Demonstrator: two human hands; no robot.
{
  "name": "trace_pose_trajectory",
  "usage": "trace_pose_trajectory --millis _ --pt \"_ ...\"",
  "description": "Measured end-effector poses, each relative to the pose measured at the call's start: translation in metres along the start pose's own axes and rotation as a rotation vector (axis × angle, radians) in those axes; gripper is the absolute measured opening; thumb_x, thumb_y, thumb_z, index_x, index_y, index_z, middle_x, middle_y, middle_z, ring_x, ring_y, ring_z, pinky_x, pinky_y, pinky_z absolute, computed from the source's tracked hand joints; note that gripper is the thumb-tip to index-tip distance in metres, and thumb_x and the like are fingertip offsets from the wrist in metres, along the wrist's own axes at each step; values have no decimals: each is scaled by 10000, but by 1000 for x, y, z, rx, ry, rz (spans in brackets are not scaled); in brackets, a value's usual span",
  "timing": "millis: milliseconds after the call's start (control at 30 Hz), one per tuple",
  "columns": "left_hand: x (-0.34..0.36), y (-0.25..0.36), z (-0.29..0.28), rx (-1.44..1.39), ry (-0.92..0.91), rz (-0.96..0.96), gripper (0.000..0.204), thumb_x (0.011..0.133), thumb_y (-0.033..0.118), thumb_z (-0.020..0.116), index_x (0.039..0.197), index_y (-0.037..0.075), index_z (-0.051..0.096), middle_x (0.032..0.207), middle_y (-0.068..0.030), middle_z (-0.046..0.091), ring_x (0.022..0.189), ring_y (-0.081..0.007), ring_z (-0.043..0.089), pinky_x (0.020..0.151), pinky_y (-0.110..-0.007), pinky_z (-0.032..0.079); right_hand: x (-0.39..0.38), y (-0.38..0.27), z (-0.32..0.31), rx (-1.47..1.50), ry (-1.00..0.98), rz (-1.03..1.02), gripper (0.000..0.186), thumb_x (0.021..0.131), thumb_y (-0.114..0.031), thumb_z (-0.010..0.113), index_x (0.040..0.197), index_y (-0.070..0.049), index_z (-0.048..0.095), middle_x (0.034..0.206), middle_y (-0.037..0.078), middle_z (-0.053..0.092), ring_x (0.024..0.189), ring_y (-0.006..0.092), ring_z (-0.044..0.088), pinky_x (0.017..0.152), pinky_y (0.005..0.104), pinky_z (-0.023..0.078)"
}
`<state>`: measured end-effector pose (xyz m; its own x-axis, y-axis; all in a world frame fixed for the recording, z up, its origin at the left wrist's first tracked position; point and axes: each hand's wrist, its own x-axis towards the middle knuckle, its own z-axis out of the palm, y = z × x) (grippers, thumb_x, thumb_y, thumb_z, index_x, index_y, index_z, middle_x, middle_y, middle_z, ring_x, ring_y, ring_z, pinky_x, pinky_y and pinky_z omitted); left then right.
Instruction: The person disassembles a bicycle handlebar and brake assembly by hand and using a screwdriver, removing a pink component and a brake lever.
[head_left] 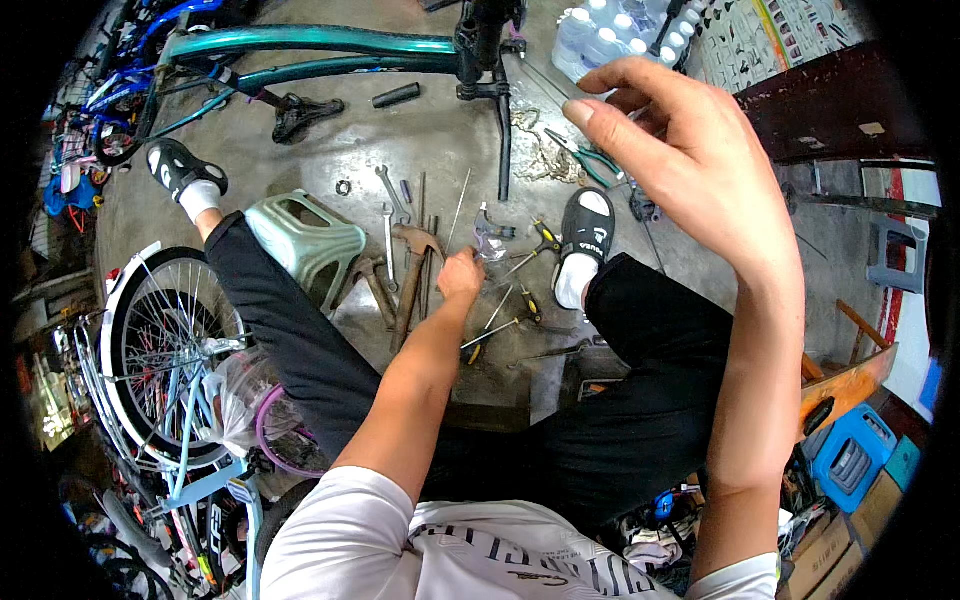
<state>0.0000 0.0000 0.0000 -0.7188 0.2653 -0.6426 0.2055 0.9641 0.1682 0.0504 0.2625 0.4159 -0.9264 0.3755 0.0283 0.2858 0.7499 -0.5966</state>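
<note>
Now our right grip point(690, 150) pinches a thin rod point(546, 80) above the floor point(430, 135), its long axis slanting forward-left toward the teal frame point(320, 41). Our left grip point(460, 277) is beside the hammer point(410, 295); we cannot tell its hold.

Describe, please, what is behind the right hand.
Past the right hand, bottles show, and pliers lie on the floor. Whatever is directly behind the palm and fingers is covered, so I cannot tell.
</note>
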Motion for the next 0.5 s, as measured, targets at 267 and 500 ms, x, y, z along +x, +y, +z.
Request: trace_pose_trajectory --millis 267,500 --pt "20 8 -1 105 -104 84 370 875 364 663 1122 96 726 1111 -197 724 1068 -379 691 904 -470 560 13 7 7 -16 -63 18 344 954 -306 690 1088 11 695 802 109 707 675 122 620 611 292 497" --pt "2 54 -37 -127 20 312 304 865 331 650 1021 78 707 989 -265 710 952 -445 684 828 -548 534 6 -5 16 -112 -17 -3 360 891 -384 647 900 -25 676 818 201 699 795 390 705 700 488 569"
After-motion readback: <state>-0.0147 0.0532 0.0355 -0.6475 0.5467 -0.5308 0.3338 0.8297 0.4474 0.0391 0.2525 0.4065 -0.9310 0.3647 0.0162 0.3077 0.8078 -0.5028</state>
